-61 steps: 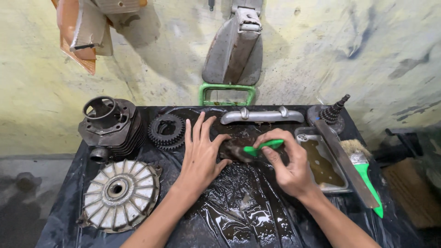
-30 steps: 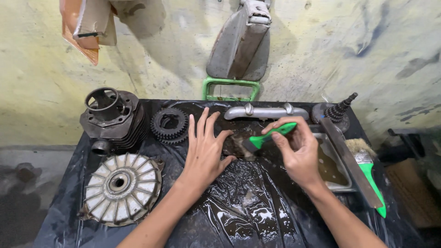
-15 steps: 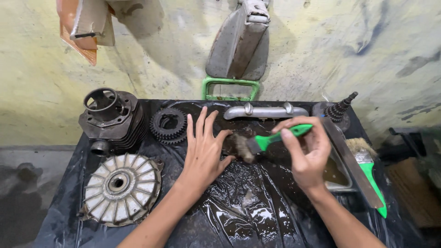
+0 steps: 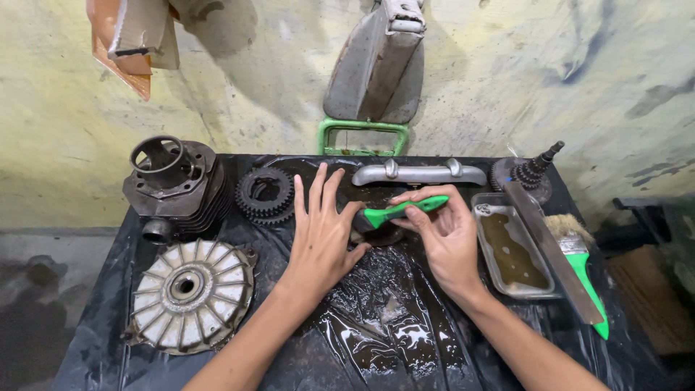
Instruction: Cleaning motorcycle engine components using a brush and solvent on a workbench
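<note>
The wet black sheet (image 4: 391,340) covers the table, and everything sits on it. Near its front left lies a round silver fan wheel (image 4: 187,286). In the middle of the sheet the left hand (image 4: 320,235) lies flat with fingers spread, pressing down a dark part that is mostly hidden. Just right of it the right hand (image 4: 447,239) pinches a green-handled brush (image 4: 402,210). Right of that sits a metal tray (image 4: 512,250) of brown liquid. Farther back are a gear (image 4: 265,194) and a finned cylinder (image 4: 174,185).
</note>
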